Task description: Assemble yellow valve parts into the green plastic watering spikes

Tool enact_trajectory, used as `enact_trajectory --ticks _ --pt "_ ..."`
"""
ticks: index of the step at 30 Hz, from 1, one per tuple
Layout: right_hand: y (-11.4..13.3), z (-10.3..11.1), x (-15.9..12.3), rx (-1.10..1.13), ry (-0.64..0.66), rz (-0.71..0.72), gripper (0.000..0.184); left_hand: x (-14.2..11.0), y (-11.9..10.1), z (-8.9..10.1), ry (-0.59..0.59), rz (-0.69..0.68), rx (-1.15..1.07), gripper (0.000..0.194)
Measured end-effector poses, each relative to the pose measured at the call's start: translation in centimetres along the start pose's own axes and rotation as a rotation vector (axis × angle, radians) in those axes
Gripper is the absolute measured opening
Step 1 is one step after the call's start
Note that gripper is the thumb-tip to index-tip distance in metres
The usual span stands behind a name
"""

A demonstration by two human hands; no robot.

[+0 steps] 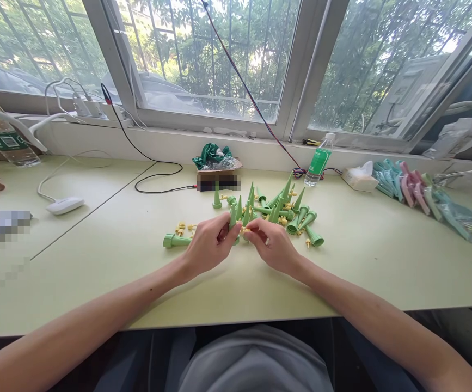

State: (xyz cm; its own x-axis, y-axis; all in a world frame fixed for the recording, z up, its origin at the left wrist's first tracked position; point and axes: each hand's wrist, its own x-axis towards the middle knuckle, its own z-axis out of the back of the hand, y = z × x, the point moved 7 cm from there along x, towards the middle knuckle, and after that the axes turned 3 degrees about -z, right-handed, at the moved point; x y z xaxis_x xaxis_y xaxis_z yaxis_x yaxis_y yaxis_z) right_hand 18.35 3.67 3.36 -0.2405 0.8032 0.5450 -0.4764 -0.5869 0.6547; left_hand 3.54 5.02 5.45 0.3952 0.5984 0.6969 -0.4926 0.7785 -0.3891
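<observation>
Centrally, as I observe it, two hands work close together over a pale green table [97,256]. The left hand [210,244] is closed, thumb against fingers, on an upright green spike [232,215]; the right hand [275,246] pinches a small yellow fitting [244,229] just beside it. Beyond and to the right lies a jumble of similar green cones [280,209]; to the left, one loose cone [174,240] rests on its side. Farther right stands a water bottle [318,162].

left fingers [230,237] pinch green spike [232,216]; right fingers [257,228] pinch small yellow piece [243,230]; more spikes [316,236] beyond, on pale table [354,261].
</observation>
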Motion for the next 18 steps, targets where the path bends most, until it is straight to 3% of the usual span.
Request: enact_trajectory --ticks 8,13,18 --pt "-0.48 -0.35 0.01 -0.013 0.06 -0.044 0.045 -0.06 -0.4 -0.16 -0.002 -0.037 -0.006 0.033" --pt "-0.2 -0.23 -0.05 0.02 0.057 -0.058 0.021 -0.03 0.08 0.0 -0.019 -0.011 0.016 0.034" --pt "-0.04 -0.4 -0.08 0.027 0.061 -0.017 0.013 0.0 0.14 0.02 -0.016 -0.005 0.02 0.036"
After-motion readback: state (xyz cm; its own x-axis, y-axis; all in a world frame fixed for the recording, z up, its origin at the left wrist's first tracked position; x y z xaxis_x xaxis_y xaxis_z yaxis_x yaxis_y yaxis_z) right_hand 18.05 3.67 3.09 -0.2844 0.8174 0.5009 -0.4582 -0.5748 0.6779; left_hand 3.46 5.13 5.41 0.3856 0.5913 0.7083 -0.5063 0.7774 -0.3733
